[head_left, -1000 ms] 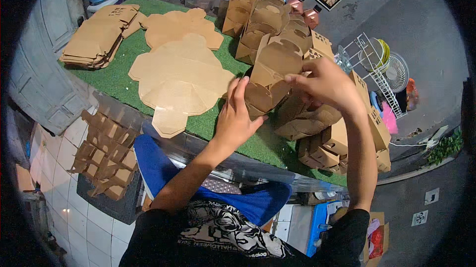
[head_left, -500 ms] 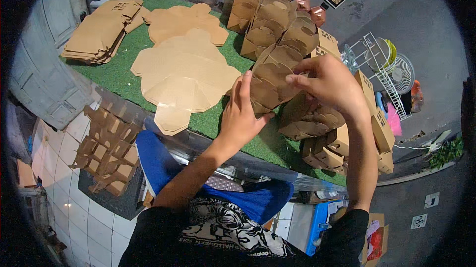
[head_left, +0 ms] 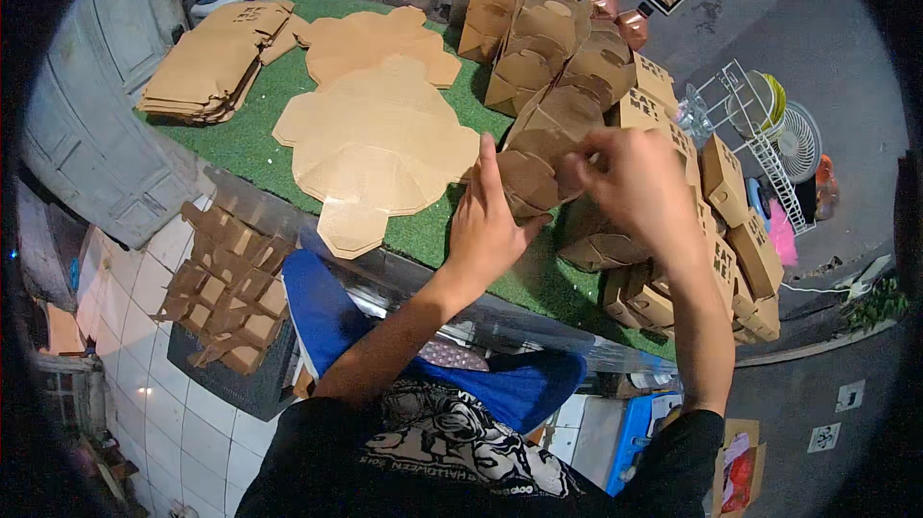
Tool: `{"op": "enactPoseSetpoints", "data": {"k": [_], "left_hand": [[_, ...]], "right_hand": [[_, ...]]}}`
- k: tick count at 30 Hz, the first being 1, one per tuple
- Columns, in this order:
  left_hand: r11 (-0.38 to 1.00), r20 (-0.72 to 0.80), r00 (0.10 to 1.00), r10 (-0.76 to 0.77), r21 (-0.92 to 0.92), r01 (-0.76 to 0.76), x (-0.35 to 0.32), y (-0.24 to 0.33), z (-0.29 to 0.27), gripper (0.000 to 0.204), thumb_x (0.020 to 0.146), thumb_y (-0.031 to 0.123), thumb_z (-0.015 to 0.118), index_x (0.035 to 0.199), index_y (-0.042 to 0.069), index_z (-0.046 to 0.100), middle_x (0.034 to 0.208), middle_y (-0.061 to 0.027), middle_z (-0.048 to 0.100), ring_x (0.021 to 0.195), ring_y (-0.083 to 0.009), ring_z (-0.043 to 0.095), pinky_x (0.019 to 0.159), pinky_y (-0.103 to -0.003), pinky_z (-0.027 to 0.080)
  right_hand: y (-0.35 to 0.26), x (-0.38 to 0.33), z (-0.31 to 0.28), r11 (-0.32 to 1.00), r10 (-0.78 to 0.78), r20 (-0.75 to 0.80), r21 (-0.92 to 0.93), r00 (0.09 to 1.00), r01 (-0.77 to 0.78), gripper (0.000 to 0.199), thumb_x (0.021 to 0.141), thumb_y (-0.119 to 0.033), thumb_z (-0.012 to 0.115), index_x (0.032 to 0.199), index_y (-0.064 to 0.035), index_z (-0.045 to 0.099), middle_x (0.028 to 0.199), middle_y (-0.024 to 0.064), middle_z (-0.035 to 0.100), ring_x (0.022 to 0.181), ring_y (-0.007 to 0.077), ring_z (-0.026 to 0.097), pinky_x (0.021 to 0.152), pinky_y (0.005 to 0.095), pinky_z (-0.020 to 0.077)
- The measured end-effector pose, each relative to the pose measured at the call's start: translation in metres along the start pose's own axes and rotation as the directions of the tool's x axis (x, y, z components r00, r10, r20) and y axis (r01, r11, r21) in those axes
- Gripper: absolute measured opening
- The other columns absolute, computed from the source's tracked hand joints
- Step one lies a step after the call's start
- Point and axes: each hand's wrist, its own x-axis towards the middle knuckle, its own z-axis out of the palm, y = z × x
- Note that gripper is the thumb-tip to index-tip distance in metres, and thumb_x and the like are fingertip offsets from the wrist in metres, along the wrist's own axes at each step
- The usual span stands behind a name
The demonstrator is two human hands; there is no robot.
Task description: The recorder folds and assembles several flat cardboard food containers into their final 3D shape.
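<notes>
A brown cardboard box [head_left: 532,180] with its top flaps up stands at the near end of a row of similar boxes. My left hand [head_left: 487,234] lies against its left side and near corner, fingers stretched out and thumb apart. Over its right edge, beside the flaps, is my right hand [head_left: 630,186], with bent fingers smeared by motion; whether they grip a flap I cannot tell. To the left, flat cardboard blanks [head_left: 375,153] lie in a pile, with another pile of blanks [head_left: 385,42] behind.
Green turf matting [head_left: 240,148] covers the table. Folded cardboard [head_left: 207,66] is stacked at far left. Closed boxes [head_left: 745,249] crowd the right side, near a white wire rack [head_left: 755,148]. Cardboard dividers [head_left: 226,292] sit on a dark stool [head_left: 231,379] at lower left.
My right hand has shifted over the box's right edge, and its fingers are now blurred. My left hand stays against the box. The whole view has shifted slightly.
</notes>
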Motion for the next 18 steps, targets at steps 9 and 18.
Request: {"op": "enactPoseSetpoints", "data": {"k": [9,18], "left_hand": [[0.997,0.057,0.996,-0.074,-0.008,0.074,-0.004,-0.002,0.002,0.116,0.071,0.019,0.081,0.146,-0.002,-0.005,0.131,-0.0376,0.035,0.118,-0.0518,0.043,0.097,-0.051,0.04],[0.997,0.053,0.995,-0.081,-0.012,0.081,-0.003,0.007,-0.004,0.116,0.07,0.02,0.081,0.147,-0.002,-0.003,0.134,-0.0362,0.033,0.123,-0.0498,0.039,0.102,-0.051,0.036]], "right_hand": [[-0.001,-0.01,0.024,0.999,-0.047,-0.121,-0.012,0.992,0.046,0.016,0.078,-0.017,0.07,0.081,-0.0015,0.065,0.066,0.0201,0.062,0.064,0.0385,0.063,0.059,0.043,0.0512],[-0.006,-0.015,0.011,1.0,0.024,-0.132,0.017,0.991,-0.022,0.023,0.08,-0.019,0.069,0.092,-0.0002,0.062,0.064,0.0211,0.061,0.062,0.0387,0.063,0.058,0.0449,0.0508]]}}
